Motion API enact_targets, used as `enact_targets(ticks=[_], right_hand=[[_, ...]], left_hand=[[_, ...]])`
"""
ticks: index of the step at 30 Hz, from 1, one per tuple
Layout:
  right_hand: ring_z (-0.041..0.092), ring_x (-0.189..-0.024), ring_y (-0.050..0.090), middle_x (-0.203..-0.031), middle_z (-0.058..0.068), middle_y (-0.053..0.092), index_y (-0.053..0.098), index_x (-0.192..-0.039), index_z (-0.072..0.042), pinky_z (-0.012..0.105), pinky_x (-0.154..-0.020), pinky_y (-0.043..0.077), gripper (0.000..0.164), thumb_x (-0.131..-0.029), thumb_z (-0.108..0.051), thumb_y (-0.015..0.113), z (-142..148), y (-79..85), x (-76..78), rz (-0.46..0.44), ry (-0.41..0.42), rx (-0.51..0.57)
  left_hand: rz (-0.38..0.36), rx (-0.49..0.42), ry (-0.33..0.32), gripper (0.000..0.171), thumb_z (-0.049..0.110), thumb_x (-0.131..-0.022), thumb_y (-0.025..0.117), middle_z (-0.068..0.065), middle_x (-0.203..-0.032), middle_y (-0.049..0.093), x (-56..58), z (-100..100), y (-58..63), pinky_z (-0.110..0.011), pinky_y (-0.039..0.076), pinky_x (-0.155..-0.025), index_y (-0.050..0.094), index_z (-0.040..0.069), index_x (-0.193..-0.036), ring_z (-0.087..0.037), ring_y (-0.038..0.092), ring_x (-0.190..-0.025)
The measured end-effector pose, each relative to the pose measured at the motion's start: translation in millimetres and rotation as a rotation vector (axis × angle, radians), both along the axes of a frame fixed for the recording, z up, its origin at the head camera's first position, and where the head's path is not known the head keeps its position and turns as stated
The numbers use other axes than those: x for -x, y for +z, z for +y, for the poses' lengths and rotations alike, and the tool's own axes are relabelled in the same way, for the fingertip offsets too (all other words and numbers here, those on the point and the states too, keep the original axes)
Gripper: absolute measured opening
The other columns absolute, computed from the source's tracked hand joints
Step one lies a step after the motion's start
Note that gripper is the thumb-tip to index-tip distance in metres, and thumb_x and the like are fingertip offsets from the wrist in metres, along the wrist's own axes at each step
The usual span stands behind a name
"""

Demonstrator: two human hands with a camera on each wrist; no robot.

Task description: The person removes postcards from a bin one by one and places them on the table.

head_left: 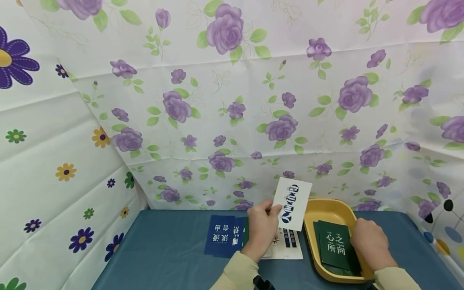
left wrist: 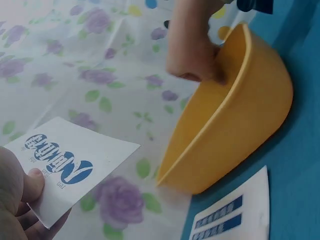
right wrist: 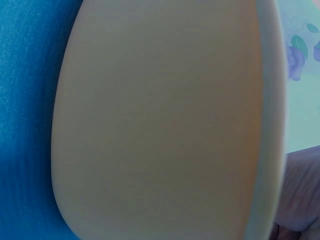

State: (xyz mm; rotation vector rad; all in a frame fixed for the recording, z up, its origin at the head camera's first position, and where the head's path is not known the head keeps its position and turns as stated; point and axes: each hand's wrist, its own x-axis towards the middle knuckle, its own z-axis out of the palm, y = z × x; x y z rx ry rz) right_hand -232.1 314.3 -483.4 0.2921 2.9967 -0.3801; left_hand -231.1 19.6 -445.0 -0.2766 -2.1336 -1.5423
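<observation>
Between thumb and fingers my left hand (head_left: 262,229) pinches a white card (head_left: 293,203) printed with blue characters. The card is raised and tilted, near the back left of a yellow tray (head_left: 311,251). Green cards (head_left: 335,245) with white characters lie in a loose stack inside that tray. My right hand (head_left: 371,243) is at the tray's right side, its fingers bent down over the rim beside the stack. Those fingertips are hidden, and I cannot tell whether they grip a card. In the right wrist view the tray's outer wall (right wrist: 160,120) fills most of the picture.
Blue cards (head_left: 219,235) with white characters lie left of my left hand, on a dark blue-green tabletop (head_left: 163,249). A white printed sheet (head_left: 295,251) lies between that hand and the tray. Flowered cloth (head_left: 217,121) hangs behind the table and along its left side.
</observation>
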Motion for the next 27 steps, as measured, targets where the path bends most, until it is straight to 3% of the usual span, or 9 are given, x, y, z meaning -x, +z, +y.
enact_targets(ticks=[10, 18, 27], right_hand=[[0.024, -0.059, 0.053, -0.067, 0.011, 0.053, 0.055, -0.087, 0.008, 0.043, -0.051, 0.046, 0.015, -0.083, -0.006, 0.059, -2, 5.7, 0.2, 0.012, 0.01, -0.006], [0.025, -0.059, 0.053, -0.068, 0.011, 0.053, 0.055, -0.087, 0.008, 0.044, -0.05, 0.046, 0.015, -0.083, -0.007, 0.059, 0, 5.0, -0.2, -0.004, 0.01, -0.003], [0.023, -0.059, 0.052, -0.067, 0.01, 0.052, 0.055, -0.085, 0.007, 0.042, -0.051, 0.046, 0.014, -0.082, -0.006, 0.06, -1, 4.1, -2.7, -0.012, 0.014, 0.014]], left_hand=[[0.058, -0.005, 0.122, 0.013, 0.019, -0.083, 0.071, 0.009, -0.073, 0.062, 2.8, -53, 8.0, -0.024, 0.045, -0.046, 0.071, 0.012, -0.093, -0.005, 0.057, -0.058], [0.049, -0.013, 0.183, 0.016, 0.02, -0.083, 0.071, 0.009, -0.074, 0.063, -0.1, -83, -0.5, -0.025, 0.046, -0.045, 0.07, 0.011, -0.096, -0.006, 0.058, -0.058], [0.043, 0.051, 0.315, 0.016, 0.022, -0.08, 0.073, 0.01, -0.071, 0.062, -0.5, -117, -8.1, -0.024, 0.046, -0.047, 0.071, 0.011, -0.093, -0.002, 0.055, -0.057]])
